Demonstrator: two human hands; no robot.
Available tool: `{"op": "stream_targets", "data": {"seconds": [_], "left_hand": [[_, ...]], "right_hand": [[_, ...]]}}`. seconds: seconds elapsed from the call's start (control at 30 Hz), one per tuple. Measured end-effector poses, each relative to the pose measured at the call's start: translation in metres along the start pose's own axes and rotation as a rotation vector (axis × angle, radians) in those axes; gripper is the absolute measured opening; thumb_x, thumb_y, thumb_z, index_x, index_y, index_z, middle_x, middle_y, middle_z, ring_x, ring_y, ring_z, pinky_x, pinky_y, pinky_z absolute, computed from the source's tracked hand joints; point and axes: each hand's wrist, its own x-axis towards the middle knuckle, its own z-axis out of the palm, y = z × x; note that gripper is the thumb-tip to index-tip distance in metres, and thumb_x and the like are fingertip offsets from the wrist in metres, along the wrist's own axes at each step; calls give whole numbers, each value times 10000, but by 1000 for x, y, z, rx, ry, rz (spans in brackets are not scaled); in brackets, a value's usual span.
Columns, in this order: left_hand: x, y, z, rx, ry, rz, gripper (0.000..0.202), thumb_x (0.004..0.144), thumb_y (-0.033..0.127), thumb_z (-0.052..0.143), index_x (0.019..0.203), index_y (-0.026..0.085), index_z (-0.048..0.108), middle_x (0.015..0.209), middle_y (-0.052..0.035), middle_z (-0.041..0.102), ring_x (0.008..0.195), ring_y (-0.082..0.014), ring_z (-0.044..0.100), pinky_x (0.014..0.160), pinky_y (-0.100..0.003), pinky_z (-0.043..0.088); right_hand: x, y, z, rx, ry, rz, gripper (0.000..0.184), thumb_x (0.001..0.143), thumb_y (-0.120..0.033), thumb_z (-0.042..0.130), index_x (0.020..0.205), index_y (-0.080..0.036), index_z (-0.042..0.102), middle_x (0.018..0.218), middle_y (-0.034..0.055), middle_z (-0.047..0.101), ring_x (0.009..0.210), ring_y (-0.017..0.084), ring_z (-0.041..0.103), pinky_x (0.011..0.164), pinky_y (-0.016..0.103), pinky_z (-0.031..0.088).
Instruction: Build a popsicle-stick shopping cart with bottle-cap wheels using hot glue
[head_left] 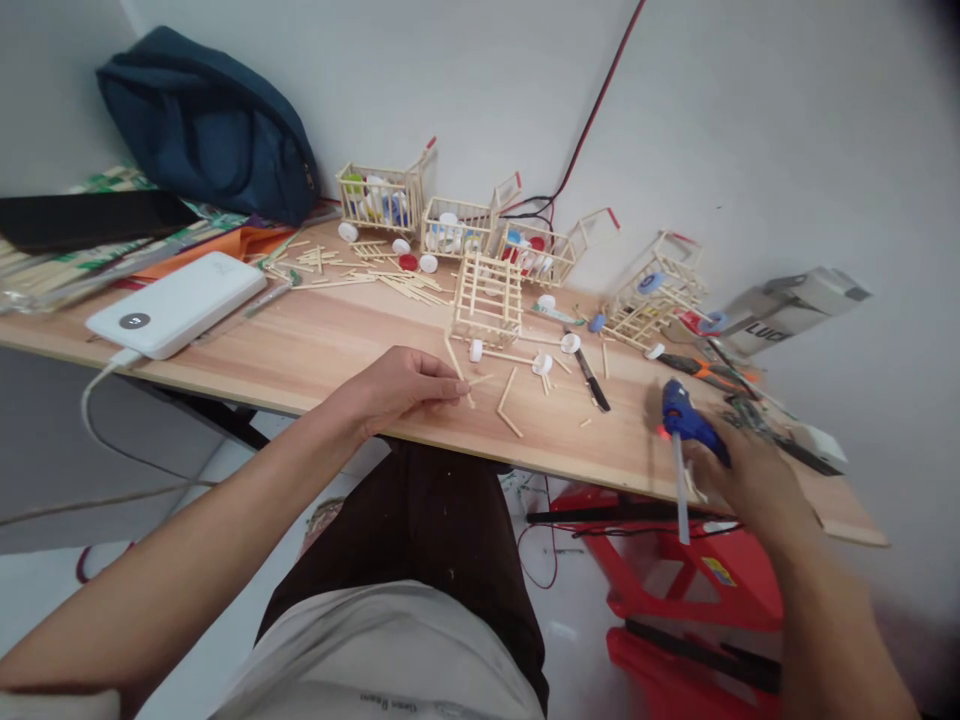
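My left hand is closed in a pinch on a thin wooden stick near the table's front edge. Just beyond my fingertips stands an unfinished-looking basket frame of pale sticks. A bent stick piece lies to the right of that hand. Over the table's right side, my right hand is wrapped round a blue hot glue gun. A whitish glue stick juts from the gun toward me. White wheels on a thin axle rest beside the basket frame.
Miniature stick shopping carts holding bottle caps line the wall, another cart tilted at right. Loose sticks, a black-handled knife, orange-black pliers, a white power bank and a blue bag lie around the wooden table.
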Motion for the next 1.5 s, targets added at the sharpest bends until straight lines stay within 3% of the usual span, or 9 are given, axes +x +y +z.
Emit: {"op": "stream_targets", "data": {"seconds": [0.13,0.23,0.4,0.53,0.67,1.0,1.3,1.4,1.5], "left_hand": [[0,0,0,-36,-1,-8,227,661,330,766,700,117,699,543,23,543,497,-51,423,476,-184,267],[-1,0,1,-38,7,-15,232,651,328,775,691,112,698,545,22,546,504,-50,433,481,-178,276],[-1,0,1,-28,4,-1,239,643,333,773,689,111,696,532,21,540,483,-49,419,462,-184,257],[-2,3,2,-17,15,-13,249,640,340,772,673,110,685,509,26,526,452,-42,392,438,-182,227],[-3,5,3,-21,7,-17,287,609,358,799,667,104,678,505,29,525,446,-40,379,426,-182,212],[-3,4,1,-57,-8,-26,304,592,360,812,665,95,682,500,30,522,454,-40,387,441,-181,227],[-5,4,-5,-91,10,-26,298,584,351,814,676,97,688,552,12,569,495,-45,443,485,-179,287],[-9,5,-9,-92,27,-24,291,583,343,817,673,97,691,566,3,584,506,-50,458,500,-181,314],[-12,6,-12,-71,40,-17,266,605,331,805,659,98,689,555,-3,584,499,-51,452,493,-180,313]], "right_hand": [[6,22,3,-202,-133,-97,299,825,-465,571,1013,-245,645,942,167,666,899,363,635,751,450,453],[8,13,-7,-264,-88,-121,377,844,-521,527,1050,-230,649,912,166,662,886,370,632,759,472,454],[12,-61,-4,-205,65,-243,344,923,-436,444,1059,-212,666,984,113,670,887,277,630,791,437,484],[21,-133,33,-51,-160,-471,295,951,-281,430,1143,-245,651,990,80,635,932,217,604,810,353,479],[36,-168,66,-174,-325,-563,356,933,-183,433,1246,-239,593,1013,87,608,943,224,572,787,333,457],[55,-174,78,-250,-345,-651,248,930,-214,423,1059,-234,634,988,84,595,881,221,522,701,299,391],[69,-168,82,-279,-403,-940,261,958,-179,380,997,-182,637,1070,108,616,952,226,518,853,354,395],[62,-162,82,-87,-366,-840,220,962,-220,405,973,-172,619,1006,111,634,932,217,537,844,349,407],[48,-162,77,231,-288,-480,173,939,-299,473,905,-179,593,849,55,616,791,169,552,737,300,426]]}}
